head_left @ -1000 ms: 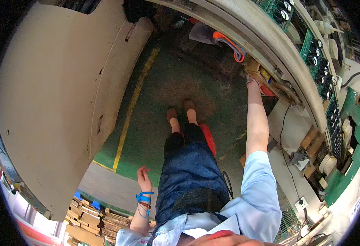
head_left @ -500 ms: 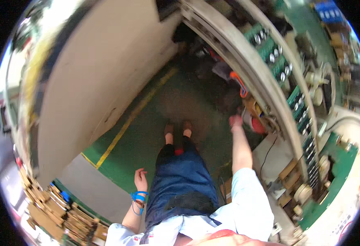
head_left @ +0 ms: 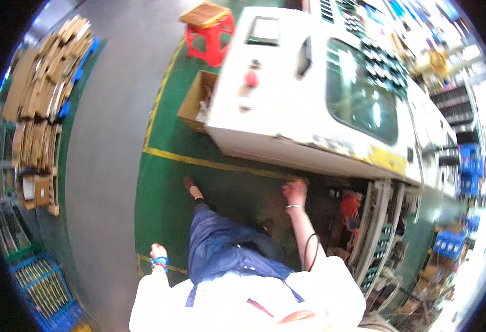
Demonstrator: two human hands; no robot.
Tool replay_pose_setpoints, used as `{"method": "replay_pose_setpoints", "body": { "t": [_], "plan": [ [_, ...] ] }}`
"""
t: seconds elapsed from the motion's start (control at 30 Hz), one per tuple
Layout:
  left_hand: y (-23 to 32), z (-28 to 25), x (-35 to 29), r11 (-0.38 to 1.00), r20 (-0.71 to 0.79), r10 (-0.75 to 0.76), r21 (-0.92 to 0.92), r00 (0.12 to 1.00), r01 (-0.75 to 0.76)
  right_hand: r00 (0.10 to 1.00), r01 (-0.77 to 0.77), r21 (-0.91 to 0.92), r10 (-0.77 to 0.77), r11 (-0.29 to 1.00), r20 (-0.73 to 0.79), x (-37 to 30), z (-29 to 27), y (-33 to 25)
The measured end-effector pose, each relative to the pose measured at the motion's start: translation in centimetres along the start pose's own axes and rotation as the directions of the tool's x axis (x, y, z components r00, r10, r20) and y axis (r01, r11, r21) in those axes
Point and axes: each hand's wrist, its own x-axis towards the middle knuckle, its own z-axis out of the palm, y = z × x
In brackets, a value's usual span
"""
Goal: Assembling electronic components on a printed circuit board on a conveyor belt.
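Note:
My left hand (head_left: 158, 252) hangs by my left side over the floor, fingers loosely bent and apart, with nothing visible in it. Blue and red bands (head_left: 160, 261) circle that wrist. In front of me, my right hand (head_left: 295, 192) is raised with its fingers curled in; whatever they may hold is hidden. A thin pale bracelet (head_left: 294, 206) is on the right wrist, and a dark cord or band (head_left: 312, 241) shows by the forearm. Nearest to the right hand is the lower edge of a white machine cabinet (head_left: 287, 119), apart from it.
The cabinet has a dark handle (head_left: 305, 56), a red button (head_left: 251, 78) and a window (head_left: 359, 94). A cardboard box (head_left: 193, 105) and a red stool (head_left: 212, 44) stand beside it. Stacked cardboard (head_left: 44, 72) and a blue crate (head_left: 41, 290) are leftward. A rack (head_left: 371, 227) is at right.
My body has turned and stepped forward, away from the beige panel. My right hand has left the red and white thing beside the rack. The white cabinet has come into view ahead.

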Motion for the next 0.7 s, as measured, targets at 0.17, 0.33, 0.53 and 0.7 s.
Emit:
{"method": "replay_pose_setpoints", "body": {
  "t": [0.17,0.33,0.53,0.7],
  "plan": [
    [-16.5,0.2,13.0,0.485,0.608,-0.218,0.746,0.763,-0.456,0.859,0.218,0.204,-0.088,0.955,-0.504,0.0,5.0,-8.3],
    [3.3,-6.9,27.1,0.936,0.265,-0.127,-0.287,0.956,0.204,0.727,0.491,0.278,-0.213,0.825,-0.653,-3.6,14.4,-13.8],
    [29.4,-7.0,46.5,0.781,-0.055,0.281,-0.567,0.958,-0.261,0.803,0.577,0.412,-0.399,0.705,-0.442,-3.5,20.9,-15.2],
    [49.5,-12.2,49.7,0.551,0.039,0.703,-0.661,0.710,-0.509,0.663,0.668,0.328,-0.333,0.668,-0.671,-4.5,23.7,-15.1]
  ]
}}
